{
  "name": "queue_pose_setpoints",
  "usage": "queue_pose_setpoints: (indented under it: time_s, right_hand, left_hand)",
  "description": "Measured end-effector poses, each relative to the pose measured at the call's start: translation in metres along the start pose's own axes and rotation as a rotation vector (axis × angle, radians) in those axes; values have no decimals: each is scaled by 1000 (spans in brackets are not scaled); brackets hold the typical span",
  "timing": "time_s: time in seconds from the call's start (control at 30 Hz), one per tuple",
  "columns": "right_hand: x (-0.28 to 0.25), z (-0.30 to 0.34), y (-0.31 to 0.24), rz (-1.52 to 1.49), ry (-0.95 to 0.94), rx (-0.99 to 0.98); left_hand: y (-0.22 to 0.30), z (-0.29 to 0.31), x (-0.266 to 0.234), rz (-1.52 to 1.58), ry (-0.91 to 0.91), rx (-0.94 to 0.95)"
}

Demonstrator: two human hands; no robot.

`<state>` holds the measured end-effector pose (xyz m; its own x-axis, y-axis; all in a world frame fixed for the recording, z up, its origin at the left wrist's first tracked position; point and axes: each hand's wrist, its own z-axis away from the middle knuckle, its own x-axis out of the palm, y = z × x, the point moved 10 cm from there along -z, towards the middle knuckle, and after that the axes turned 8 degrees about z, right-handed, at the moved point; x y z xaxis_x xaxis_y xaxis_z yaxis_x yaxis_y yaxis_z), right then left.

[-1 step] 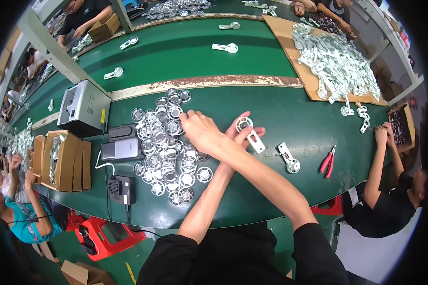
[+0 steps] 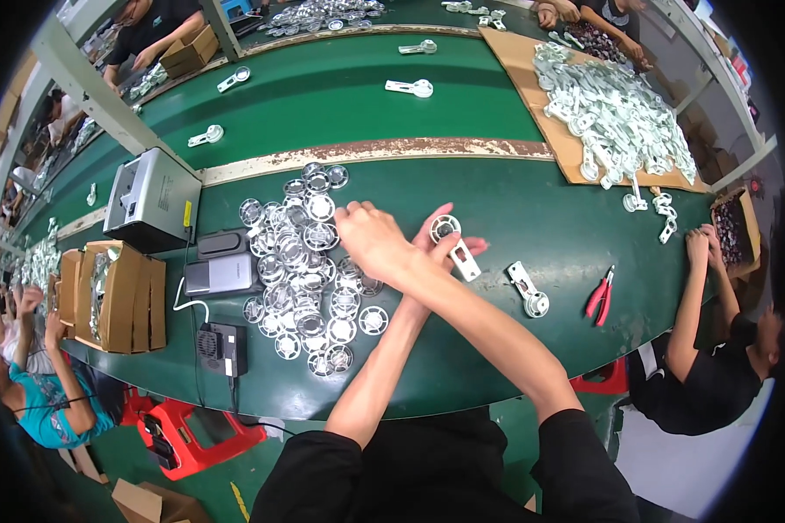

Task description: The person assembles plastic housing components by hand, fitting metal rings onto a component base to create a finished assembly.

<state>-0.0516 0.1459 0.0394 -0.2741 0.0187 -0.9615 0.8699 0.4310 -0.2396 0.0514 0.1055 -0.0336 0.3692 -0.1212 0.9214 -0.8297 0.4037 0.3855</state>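
Note:
My forearms cross, the right over the left. My left hand (image 2: 439, 242) holds a white plastic part with a round ring head and a slotted handle (image 2: 466, 261); the thumb lies on it and other fingers stretch out beneath. My right hand (image 2: 372, 240) is at the right side of a pile of clear, spoked round discs (image 2: 292, 253). Its fingers are curled with the back of the hand up, and what they hold, if anything, is hidden. A similar white part (image 2: 529, 290) lies on the green table to the right, beside red-handled pliers (image 2: 600, 296).
A green belt (image 2: 323, 105) beyond the worn ledge carries several white parts. Cardboard at far right bears a heap of white parts (image 2: 615, 113). At left stand a grey machine (image 2: 154, 200), cardboard boxes (image 2: 118, 301) and a black adapter (image 2: 223, 349). Co-workers sit around.
My right hand has shifted very slightly rightward, off the edge of the discs. My left hand keeps hold of the white part.

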Motion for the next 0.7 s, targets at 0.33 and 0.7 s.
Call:
queue_pose_setpoints:
  time_s: [0.33, 0.7]
  right_hand:
    - [-102, 117, 169, -788, 264, 484]
    - [-50, 146, 182, -1300, 349, 383]
  left_hand:
    - [-2, 7, 15, 3, -23, -56]
    - [-8, 16, 25, -172, -54, -129]
